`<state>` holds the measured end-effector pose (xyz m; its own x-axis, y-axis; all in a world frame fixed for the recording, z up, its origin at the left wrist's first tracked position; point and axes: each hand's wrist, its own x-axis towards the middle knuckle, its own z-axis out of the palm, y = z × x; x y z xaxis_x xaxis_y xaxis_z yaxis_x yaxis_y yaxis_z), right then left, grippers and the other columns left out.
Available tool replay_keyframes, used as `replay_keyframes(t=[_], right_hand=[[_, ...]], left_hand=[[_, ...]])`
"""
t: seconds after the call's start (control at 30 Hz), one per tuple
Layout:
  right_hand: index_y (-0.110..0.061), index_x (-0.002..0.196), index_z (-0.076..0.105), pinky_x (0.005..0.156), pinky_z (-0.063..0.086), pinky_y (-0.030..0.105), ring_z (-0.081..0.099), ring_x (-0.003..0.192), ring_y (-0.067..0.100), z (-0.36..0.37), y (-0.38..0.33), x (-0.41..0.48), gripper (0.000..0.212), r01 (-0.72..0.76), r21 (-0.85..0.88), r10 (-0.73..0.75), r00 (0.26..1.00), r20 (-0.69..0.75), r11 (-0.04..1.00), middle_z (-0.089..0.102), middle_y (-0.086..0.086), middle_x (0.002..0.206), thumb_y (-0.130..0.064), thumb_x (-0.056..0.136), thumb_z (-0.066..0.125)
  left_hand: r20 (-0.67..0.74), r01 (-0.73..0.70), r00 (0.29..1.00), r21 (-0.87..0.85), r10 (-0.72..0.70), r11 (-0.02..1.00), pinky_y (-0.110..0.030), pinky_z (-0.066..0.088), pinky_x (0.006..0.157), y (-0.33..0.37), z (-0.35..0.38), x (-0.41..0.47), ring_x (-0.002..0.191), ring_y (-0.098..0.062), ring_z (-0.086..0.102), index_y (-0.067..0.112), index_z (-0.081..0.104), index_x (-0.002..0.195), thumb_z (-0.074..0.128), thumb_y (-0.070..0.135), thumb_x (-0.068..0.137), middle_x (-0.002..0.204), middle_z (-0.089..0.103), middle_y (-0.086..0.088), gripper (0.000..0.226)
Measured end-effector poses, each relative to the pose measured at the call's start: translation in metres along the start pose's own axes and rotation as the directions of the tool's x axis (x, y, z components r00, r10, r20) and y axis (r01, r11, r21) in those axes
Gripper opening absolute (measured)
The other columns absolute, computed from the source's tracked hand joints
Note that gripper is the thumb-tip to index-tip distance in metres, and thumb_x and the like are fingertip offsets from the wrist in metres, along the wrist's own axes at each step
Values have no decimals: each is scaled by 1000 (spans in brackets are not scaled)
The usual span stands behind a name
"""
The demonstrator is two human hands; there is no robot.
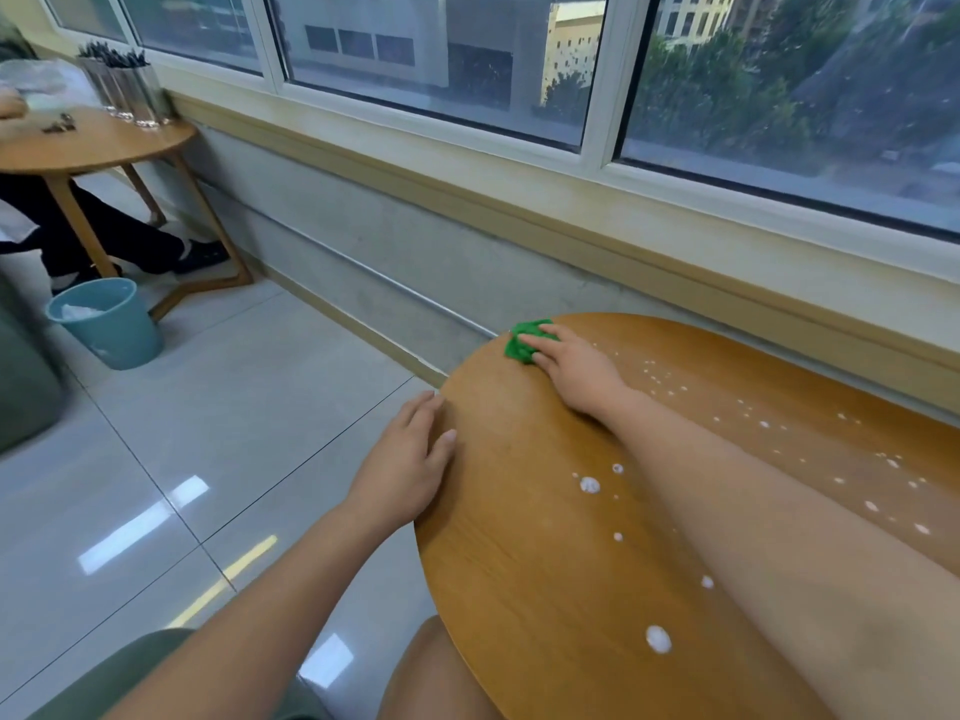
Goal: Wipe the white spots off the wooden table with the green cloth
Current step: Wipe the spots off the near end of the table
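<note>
A round wooden table (524, 553) fills the lower right of the head view. Several white spots (589, 484) dot its surface, from the near edge out to the far right. A small crumpled green cloth (521, 344) lies at the table's far left edge. My right hand (574, 368) reaches across the table, its fingers lying on the cloth. My left hand (410, 462) rests flat on the table's left rim, fingers spread, holding nothing.
A wall with a window sill (571, 200) runs right behind the table. On the tiled floor at left stands a blue bin (106, 324) beside a second round table (93, 142), where another person sits. A green seat (130, 678) is below me.
</note>
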<state>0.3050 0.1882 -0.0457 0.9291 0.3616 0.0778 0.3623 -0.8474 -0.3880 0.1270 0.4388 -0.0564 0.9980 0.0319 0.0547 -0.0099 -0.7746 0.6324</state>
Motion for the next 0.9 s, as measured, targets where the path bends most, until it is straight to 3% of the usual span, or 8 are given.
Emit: replay_keyframes(t=[0.2,0.33,0.43,0.57,0.77,0.9], right_hand=[[-45,152,52,112,43,48,39,151,28,-26,63,10,41,-200,-30,197,976,-96,979,38,-5,168,-35,114,42],[-40,154,52,115,39,48,36,152,29,-17,53,12,42,-245,-15,242,963,-119,969,36,-3,170,-31,114,41],[-37,155,51,119,36,47,35,153,29,-3,19,9,43,-152,-23,149,984,-98,988,36,-2,170,-30,114,42],[-41,154,52,119,37,48,34,154,26,25,-37,1,43,78,0,-78,997,-3,997,36,-4,170,-31,113,44],[-29,147,61,117,39,47,44,145,26,54,-98,-12,38,385,49,-388,913,124,922,45,-3,164,-29,112,46],[-25,149,60,120,34,36,45,145,22,39,-83,0,38,387,122,-404,892,201,914,46,-3,163,-23,113,48]], left_hand=[[-22,29,999,-48,-30,998,-43,27,126,12,23,0,157,-11,21,27,30,166,41,48,109,175,15,15,61],[-74,38,996,-54,-42,998,-42,27,126,12,27,-3,157,-10,23,28,34,164,39,49,109,173,19,16,59],[-100,37,994,-62,-43,997,-42,29,126,12,28,-3,155,-10,26,28,35,163,39,51,108,172,24,15,60],[-161,32,986,-104,-48,994,-41,32,123,13,30,-4,153,-14,32,27,29,164,44,50,107,169,32,7,63],[-261,0,964,-173,-46,985,-35,33,120,16,29,-7,153,-14,32,29,21,164,46,48,108,168,30,3,65],[-264,-15,964,-138,-22,990,-41,35,122,16,29,-7,153,-13,32,32,21,164,44,51,108,167,29,6,63]])
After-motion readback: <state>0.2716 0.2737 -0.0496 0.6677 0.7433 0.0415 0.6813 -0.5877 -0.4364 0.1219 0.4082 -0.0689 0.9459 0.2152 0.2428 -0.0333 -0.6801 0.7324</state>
